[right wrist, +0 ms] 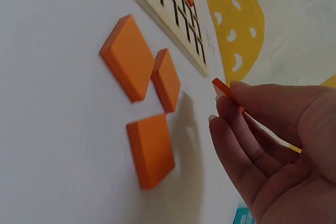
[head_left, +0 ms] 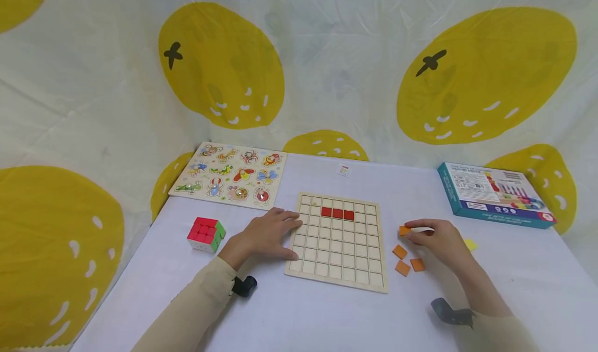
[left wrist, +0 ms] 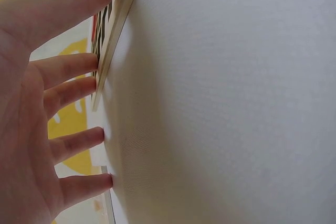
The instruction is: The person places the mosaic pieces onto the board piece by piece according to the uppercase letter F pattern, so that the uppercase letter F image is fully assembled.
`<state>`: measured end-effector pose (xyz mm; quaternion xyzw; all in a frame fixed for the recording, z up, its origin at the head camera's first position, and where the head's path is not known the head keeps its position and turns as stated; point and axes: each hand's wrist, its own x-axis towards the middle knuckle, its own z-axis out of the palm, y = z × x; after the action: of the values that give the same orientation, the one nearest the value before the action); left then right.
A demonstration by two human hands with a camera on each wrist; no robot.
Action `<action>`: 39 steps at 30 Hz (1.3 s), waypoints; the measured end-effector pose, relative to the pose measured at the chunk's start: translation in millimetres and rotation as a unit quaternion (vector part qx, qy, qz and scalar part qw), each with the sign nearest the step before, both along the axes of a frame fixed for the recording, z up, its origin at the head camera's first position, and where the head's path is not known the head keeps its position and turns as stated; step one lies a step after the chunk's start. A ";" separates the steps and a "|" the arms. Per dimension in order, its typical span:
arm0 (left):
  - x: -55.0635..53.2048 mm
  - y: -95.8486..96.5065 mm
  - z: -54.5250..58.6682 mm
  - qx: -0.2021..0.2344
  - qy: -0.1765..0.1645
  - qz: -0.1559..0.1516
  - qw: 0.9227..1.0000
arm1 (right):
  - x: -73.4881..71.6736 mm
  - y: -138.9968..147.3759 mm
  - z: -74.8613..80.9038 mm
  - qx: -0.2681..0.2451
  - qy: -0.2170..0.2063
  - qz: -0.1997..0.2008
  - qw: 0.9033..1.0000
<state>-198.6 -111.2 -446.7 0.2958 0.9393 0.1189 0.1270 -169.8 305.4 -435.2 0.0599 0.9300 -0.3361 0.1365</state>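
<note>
You had, by the look of it, the picking-up step in hand: your right hand [head_left: 441,242] pinched an orange tile [head_left: 404,231] between thumb and fingertips, just off the right edge of the gridded wooden board [head_left: 336,281]. Your left hand [head_left: 268,233] gripped nothing; its fingers were spread, with the thumb and nearer fingertips against the board's left edge and the others reaching to the cloth. Three red tiles [head_left: 337,214] sat side by side in the grid's second row from the far edge, and three loose orange tiles [head_left: 403,268] lay just below the held one. The next move seemed to call for a firm pinch and for turning the tile square to a cell, with your left fingers bracing the board. A white cloth [head_left: 327,315] covered the table under everything. You had a colored cube [head_left: 205,234] and an insect puzzle [head_left: 223,200] to the left, a small printed card [head_left: 343,170] beyond the board, and a flat box [head_left: 495,193] to the right, with a yellow piece [head_left: 471,244] partly hidden by your right arm. Pale hangings [head_left: 336,82] printed with large yellow fruit closed off the space around the table.
</note>
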 end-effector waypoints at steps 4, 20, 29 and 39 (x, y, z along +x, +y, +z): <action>-0.4 -1.0 -2.3 -0.001 0.001 0.002 1.000 | -6.5 -12.5 3.0 0.003 0.020 0.015 1.000; 1.0 -2.6 -1.3 0.008 0.002 0.001 1.000 | -33.0 -78.2 6.0 -0.021 0.062 0.067 0.996; 0.2 -2.3 -1.0 0.006 0.000 0.001 1.000 | -41.7 -111.7 -6.8 -0.052 0.081 0.092 0.991; 0.8 -2.2 -0.6 0.007 -0.003 0.002 1.000 | -47.1 -142.9 -13.9 -0.072 0.120 0.127 0.982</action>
<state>-197.8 -113.4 -447.3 0.2943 0.9386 0.1269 0.1279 -216.9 162.5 -449.1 -0.1098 0.9131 -0.3864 0.0697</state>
